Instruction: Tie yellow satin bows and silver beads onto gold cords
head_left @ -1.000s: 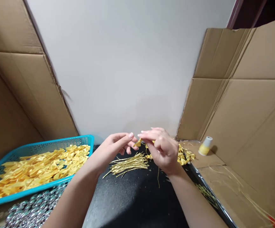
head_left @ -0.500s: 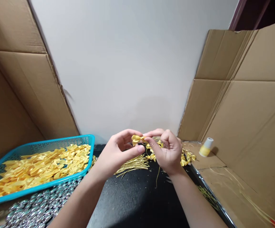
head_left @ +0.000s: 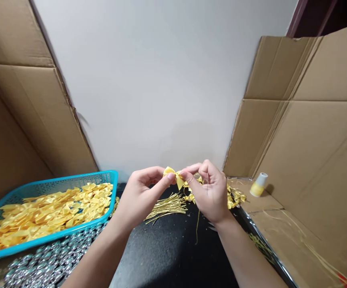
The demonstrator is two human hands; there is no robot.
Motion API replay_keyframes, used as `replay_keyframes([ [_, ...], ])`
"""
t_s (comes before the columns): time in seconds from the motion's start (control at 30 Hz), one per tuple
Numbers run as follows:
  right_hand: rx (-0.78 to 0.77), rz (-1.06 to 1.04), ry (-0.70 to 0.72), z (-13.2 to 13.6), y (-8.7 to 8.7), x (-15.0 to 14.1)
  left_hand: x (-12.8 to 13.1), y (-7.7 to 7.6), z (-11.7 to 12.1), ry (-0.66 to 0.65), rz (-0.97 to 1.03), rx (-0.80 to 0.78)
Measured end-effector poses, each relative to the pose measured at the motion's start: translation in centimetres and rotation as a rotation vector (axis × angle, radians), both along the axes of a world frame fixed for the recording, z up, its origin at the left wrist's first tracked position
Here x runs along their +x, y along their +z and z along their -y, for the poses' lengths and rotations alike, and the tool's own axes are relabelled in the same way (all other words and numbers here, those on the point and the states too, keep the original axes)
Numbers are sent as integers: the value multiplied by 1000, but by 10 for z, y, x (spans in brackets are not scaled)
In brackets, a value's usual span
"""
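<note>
A small yellow ribbon bow (head_left: 179, 181) is held up between my two hands above the black work surface. My left hand (head_left: 143, 192) is closed, its thumb and fingers pinching the bow's left loop. From the other side my right hand (head_left: 211, 192) pinches the bow's right side with thumb and forefinger. A thin dark line, perhaps a thread or needle, shows against the right palm. Below the hands lies a bundle of gold twist ties (head_left: 169, 207). Finished-looking yellow bows (head_left: 235, 197) with gold strands sit in a pile behind my right hand, which partly hides them.
On the left, a turquoise basket (head_left: 115, 192) holds many yellow bows. Shiny silver beads (head_left: 44, 260) are spread in front of it. A thread cone (head_left: 259, 185) with yellow thread stands at right on cardboard. Cardboard panels (head_left: 320, 160) flank the pale wall.
The bow has turned between my fingers, so its loops and a pointed tail now show. My left hand has shifted slightly left, its thumb now on the bow.
</note>
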State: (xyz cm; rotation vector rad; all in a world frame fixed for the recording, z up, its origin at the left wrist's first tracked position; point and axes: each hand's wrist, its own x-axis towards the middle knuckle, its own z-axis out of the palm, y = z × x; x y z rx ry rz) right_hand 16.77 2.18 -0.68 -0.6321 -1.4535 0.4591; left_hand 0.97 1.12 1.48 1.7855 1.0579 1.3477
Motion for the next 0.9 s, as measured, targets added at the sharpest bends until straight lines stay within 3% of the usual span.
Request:
replay_keyframes([
  [0.33,2,-185,-138,-3,-9,-12,10,-8,-8,23,191,-17],
  [0.53,-93,-194,-45,-5,-4,-9,4,-9,-11,-21,144,-38],
  [0.7,-99,-97,-25,-4,-2,-5,-3,-1,-7,101,11,-8],
  [0.9,-62,-160,-39,-2,-4,-11,6,-10,-9,133,226,27],
])
